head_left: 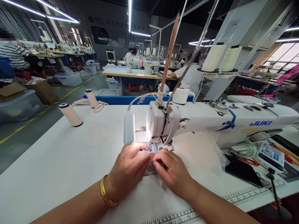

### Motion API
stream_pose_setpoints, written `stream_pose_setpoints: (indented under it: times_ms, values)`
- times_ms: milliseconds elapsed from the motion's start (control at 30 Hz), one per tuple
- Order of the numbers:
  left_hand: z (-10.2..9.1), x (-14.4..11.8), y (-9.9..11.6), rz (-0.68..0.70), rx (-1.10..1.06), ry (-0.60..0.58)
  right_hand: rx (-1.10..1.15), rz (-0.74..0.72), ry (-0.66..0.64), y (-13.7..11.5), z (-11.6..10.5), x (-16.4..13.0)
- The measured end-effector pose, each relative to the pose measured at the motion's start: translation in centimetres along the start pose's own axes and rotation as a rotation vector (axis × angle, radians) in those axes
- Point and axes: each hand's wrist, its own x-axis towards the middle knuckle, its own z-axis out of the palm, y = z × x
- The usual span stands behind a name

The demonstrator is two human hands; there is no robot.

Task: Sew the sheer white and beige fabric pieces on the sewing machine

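Observation:
My left hand, with a gold bangle on its wrist, is closed in a pinch just in front of the needle area of the white sewing machine. Close beside it my right hand pinches too, its fingertips almost meeting the left ones. Between them is an edge of thin sheer fabric, small and partly hidden by the fingers. More see-through fabric spreads under the machine arm to the right. A small lamp lights the presser foot and fingertips from the left.
Two pale thread cones stand at the table's back left, near a coiled strip. At right lie a black phone, a white box and cables. A printed ruler runs along the front edge. Other people sit at machines beyond.

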Motion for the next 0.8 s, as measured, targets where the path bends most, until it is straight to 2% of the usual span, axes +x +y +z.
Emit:
stream_pose_setpoints:
  times_ms: [400, 567, 800]
  values:
    - [-0.1, -0.27, -0.08, -0.025, 0.009, -0.022, 0.019, -0.007, -0.004, -0.11, 0.07, 0.14]
    - [-0.13, -0.01, 0.16, -0.036, -0.025, -0.03, 0.05, 0.051, -0.011, -0.17, 0.05, -0.14]
    - [-0.13, 0.15, 0.25, -0.033, -0.038, -0.029, 0.071, -0.016, 0.001, -0.09, -0.02, -0.09]
